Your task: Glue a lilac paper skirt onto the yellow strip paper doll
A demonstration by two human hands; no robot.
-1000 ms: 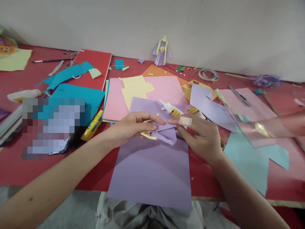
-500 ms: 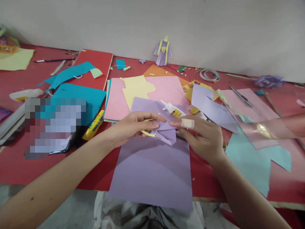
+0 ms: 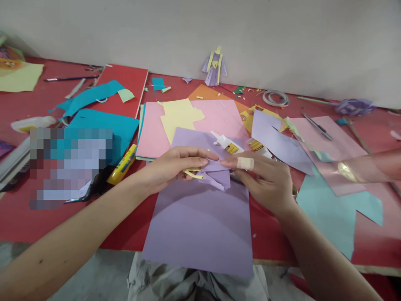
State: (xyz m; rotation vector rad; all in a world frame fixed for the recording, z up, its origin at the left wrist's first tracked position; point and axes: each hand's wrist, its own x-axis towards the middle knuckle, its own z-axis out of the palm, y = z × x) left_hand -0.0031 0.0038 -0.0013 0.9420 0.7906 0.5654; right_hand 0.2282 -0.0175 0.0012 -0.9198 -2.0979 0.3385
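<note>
Between my two hands is a small folded purple paper piece [image 3: 216,177] with thin yellow paper strips [image 3: 193,174] on its left side. My left hand [image 3: 177,165] pinches it between thumb and fingers. The fingertips of my right hand [image 3: 266,177], with a beige bandage on one finger, close on its right edge. Beneath my hands lies a large purple paper sheet [image 3: 197,230], overhanging the table's front edge. Just beyond my fingers rest white glue tubes with yellow labels [image 3: 230,145]. Against the wall stands a purple and yellow paper figure [image 3: 214,69].
On the left are a yellow glue stick [image 3: 123,165], a blurred-out dark-edged object [image 3: 72,167] and teal paper [image 3: 122,129]. Pink sheets [image 3: 219,115] lie behind my hands. At right are a cutter knife [image 3: 318,126], a light teal sheet [image 3: 328,213] and another person's forearm [image 3: 369,166].
Almost nothing differs. The view has shifted very slightly, and both my hands keep their hold on the folded purple paper.
</note>
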